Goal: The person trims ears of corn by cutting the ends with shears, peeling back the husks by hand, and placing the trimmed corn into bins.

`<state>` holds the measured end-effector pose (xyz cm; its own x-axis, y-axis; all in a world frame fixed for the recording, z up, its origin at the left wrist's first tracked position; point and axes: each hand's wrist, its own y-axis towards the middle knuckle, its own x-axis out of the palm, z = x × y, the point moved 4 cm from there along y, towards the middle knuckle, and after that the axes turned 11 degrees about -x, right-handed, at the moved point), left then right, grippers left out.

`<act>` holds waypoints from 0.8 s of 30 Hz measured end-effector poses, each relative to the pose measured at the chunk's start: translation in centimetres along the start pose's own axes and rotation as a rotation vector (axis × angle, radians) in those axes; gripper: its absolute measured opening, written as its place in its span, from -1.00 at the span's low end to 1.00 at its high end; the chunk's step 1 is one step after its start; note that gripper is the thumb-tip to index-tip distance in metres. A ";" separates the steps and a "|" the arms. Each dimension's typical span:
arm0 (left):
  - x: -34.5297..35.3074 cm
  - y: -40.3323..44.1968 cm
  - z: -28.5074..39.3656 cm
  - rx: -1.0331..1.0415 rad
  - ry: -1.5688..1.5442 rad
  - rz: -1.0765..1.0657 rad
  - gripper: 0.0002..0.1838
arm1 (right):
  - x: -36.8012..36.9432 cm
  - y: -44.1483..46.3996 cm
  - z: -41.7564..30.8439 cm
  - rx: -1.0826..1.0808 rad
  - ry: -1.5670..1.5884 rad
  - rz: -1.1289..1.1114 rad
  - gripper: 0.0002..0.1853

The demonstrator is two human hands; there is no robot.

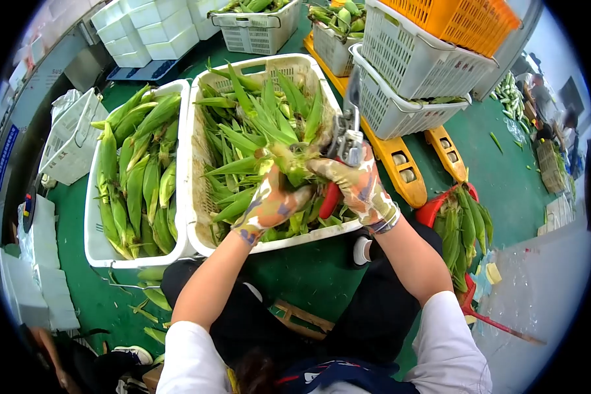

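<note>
My left hand (pixel 272 205), in a camouflage-patterned glove, is closed round the base of a green ear of corn (pixel 289 157), whose husk leaves fan out away from me. In my right hand (pixel 358 187), gloved alike, is a pair of pruning shears (pixel 348 134) with metal blades pointing up and a red handle. The right thumb reaches over to the ear's base, beside the left fingers. Both hands are over the near side of a white crate (pixel 200 226) full of loose husk leaves. The ear's kernels are not visible.
At left stands a white crate (pixel 92 223) of unhusked corn. Stacked crates (pixel 407 65) and a yellow pallet jack (pixel 400 164) are at right. A red dustpan (pixel 430 211) with husks lies near my right knee. Another person's arm (pixel 49 351) shows at lower left.
</note>
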<state>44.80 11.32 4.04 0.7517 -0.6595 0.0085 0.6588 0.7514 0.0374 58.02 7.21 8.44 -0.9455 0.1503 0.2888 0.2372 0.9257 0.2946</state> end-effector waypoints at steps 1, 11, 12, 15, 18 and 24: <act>-0.4 0.1 -0.6 0.150 0.007 0.055 -0.43 | 1.4 0.1 -1.3 -0.045 0.025 -0.006 -0.69; -7.6 2.5 3.3 0.426 0.282 0.481 -0.63 | 0.8 -0.2 -3.2 -0.373 -1.297 -0.381 -0.38; -7.2 2.1 3.8 0.464 0.439 0.496 -0.62 | 0.5 -0.5 -2.2 -0.343 -1.294 -0.426 -0.38; -7.0 1.1 4.0 0.463 0.578 0.496 -0.64 | 0.4 -1.2 -1.0 -0.490 -1.238 -0.490 -0.54; -7.8 2.2 1.8 0.218 0.486 0.389 -0.64 | 0.9 -1.3 -1.0 -0.389 -1.199 -0.534 -0.44; -8.0 4.2 -5.4 0.089 0.556 0.323 -0.60 | 1.3 -0.5 0.2 -0.187 -1.203 -0.642 -0.31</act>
<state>41.71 19.86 -1.30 0.8312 -0.2726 -0.4845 0.4097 0.8895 0.2024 56.62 7.00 8.49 -0.4850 0.0119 -0.8744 -0.3749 0.9005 0.2202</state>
